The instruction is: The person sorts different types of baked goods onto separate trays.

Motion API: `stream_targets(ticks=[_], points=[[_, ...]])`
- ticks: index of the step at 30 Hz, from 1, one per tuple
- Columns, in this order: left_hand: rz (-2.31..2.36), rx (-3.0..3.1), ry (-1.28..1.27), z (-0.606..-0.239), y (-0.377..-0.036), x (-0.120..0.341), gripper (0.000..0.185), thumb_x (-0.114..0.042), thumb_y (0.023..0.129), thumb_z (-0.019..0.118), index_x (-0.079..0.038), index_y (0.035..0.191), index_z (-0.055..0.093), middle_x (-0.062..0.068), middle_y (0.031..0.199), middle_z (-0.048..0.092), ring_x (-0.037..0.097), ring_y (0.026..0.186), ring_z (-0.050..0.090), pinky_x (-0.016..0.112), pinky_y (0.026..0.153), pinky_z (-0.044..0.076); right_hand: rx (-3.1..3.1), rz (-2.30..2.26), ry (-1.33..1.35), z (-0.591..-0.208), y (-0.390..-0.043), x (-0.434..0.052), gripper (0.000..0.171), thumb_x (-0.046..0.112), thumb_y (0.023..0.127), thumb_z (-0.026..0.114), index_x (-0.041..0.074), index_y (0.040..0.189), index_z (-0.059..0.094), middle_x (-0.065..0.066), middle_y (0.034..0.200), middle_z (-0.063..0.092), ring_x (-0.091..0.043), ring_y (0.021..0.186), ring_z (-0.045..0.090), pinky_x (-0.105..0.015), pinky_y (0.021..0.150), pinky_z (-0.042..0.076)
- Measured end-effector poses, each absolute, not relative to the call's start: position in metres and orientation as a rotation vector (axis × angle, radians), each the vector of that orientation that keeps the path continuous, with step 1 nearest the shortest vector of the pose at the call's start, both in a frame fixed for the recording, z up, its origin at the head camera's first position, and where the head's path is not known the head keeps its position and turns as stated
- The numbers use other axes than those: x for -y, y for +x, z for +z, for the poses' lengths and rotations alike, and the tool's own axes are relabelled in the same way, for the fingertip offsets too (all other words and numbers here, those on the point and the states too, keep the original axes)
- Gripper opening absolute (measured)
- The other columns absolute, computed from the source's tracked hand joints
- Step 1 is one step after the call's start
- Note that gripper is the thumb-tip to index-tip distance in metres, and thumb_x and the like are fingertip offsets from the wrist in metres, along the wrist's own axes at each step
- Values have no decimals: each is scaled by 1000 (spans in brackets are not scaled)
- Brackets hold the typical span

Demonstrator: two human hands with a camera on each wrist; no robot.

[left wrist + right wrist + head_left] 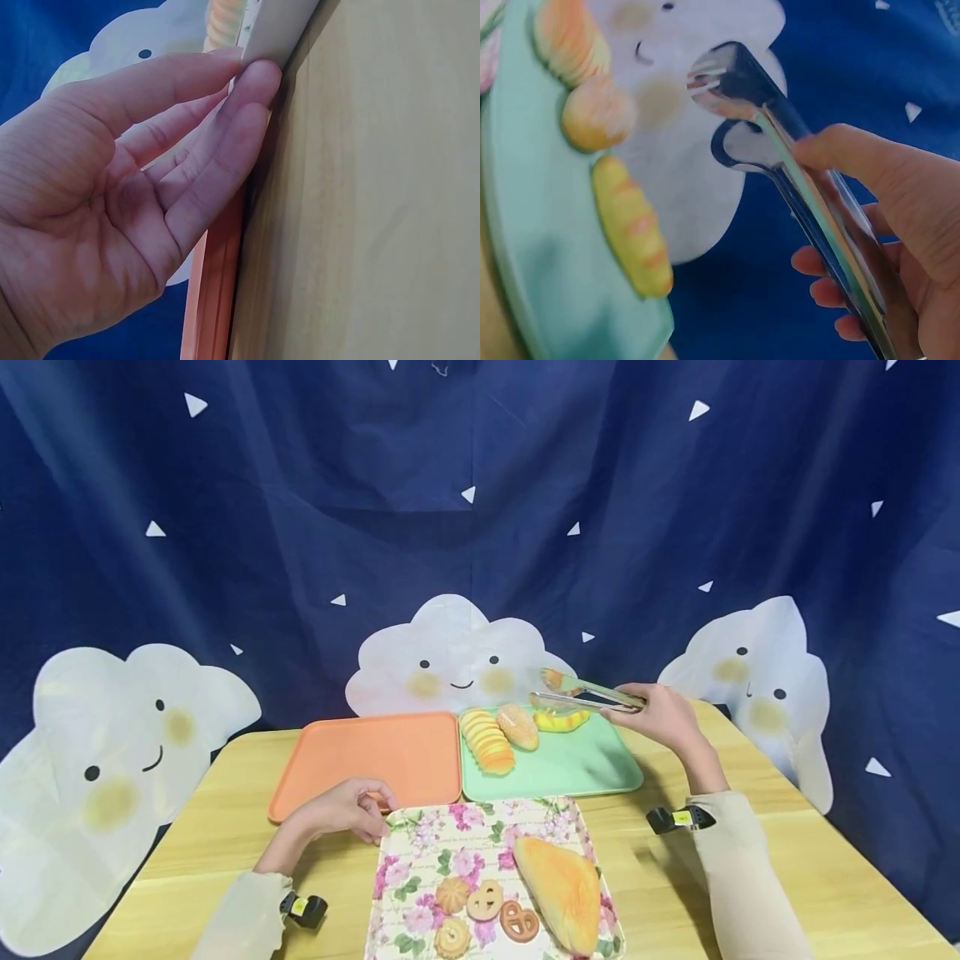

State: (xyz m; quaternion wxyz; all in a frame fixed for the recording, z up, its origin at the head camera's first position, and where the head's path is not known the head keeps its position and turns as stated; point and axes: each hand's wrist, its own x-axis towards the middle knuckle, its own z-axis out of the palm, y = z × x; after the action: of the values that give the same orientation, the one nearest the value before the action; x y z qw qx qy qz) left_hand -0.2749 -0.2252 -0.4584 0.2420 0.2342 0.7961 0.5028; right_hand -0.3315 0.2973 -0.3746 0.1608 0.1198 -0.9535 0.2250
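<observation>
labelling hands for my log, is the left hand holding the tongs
No, the right hand grips the tongs, while the left hand pinches the edge of the flowered tray.

Glossy metal tongs (840, 217) — smooth floral tray (555, 818), seemingly plastic — wood-grained table (795, 852), cloth backdrop (375, 485)

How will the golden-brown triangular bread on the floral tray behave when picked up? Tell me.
The golden-brown triangular bread seems unlikely to roll, lying broad and flat. Its long shape may swing if pinched near one tip. Its smooth surface could slip between the shiny metal tongs.
</observation>
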Motion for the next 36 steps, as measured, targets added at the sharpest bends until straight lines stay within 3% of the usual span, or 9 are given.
stream_targets(ticks=[5,11,18,28,36], points=[[1389,-2161,643,-457,-272,228,34,-2,86,75,11,113,60,21,81,74,20,71,73,34,67,63,2705,862,526,-364,-324,-287,46,41,85,82,10,118,75,-11,99,77,-17,73,61,-30,65,49],[1405,-2137,611,-455,-271,228,35,-3,86,76,10,115,61,14,81,75,21,71,74,36,68,62,2747,1023,958,-355,-318,-276,31,24,85,83,8,111,77,-1,87,75,-10,66,59,-24,60,51],[1400,-2156,634,-453,-272,226,34,-2,85,76,10,114,61,21,82,74,21,71,74,36,67,63,2850,988,1375,-353,-310,-277,26,24,84,84,7,104,78,2,86,76,-6,67,61,-24,59,54],[1391,-2159,648,-454,-275,226,33,0,86,74,11,114,61,23,82,73,20,71,73,36,67,63,3012,998,1614,-354,-302,-287,15,24,85,82,11,94,80,4,76,73,3,63,53,-17,55,47],[1386,-2158,649,-456,-275,225,33,-1,86,74,11,114,61,25,82,73,20,72,73,35,67,63,3142,1057,1588,-359,-299,-284,11,22,85,79,13,89,81,12,64,60,5,51,42,-13,48,36]])
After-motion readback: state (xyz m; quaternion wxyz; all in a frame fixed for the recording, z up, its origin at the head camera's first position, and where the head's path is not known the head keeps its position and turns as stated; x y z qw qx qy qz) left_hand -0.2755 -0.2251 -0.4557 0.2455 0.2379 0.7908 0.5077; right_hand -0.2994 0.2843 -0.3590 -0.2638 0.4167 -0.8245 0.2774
